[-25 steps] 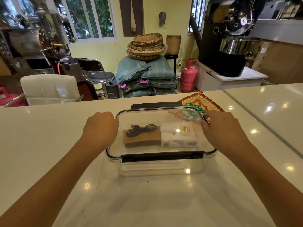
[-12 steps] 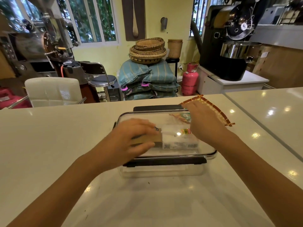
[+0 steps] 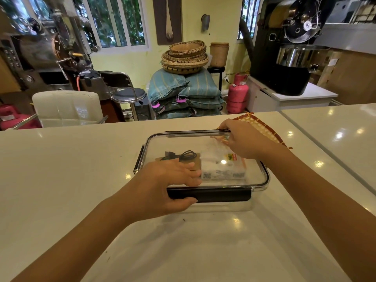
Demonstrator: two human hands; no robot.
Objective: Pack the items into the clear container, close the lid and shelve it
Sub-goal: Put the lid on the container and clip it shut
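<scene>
On the white tabletop [image 3: 61, 169] sits the clear container [image 3: 203, 171] (lid on, cable and packet inside). The left hand [image 3: 168, 186] grips its near black latch [image 3: 221, 194]; the right hand [image 3: 242, 139] pinches the far latch [image 3: 195, 132].

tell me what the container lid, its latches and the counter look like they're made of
Container lid: clear hard plastic, glossy; the cable and packet inside show through it and it catches a glint.
Near latch: opaque black plastic, smooth with a soft sheen, probably rigid.
Counter: pale cream, polished stone or solid surface, hard to say which; it mirrors the ceiling lights sharply.
</scene>
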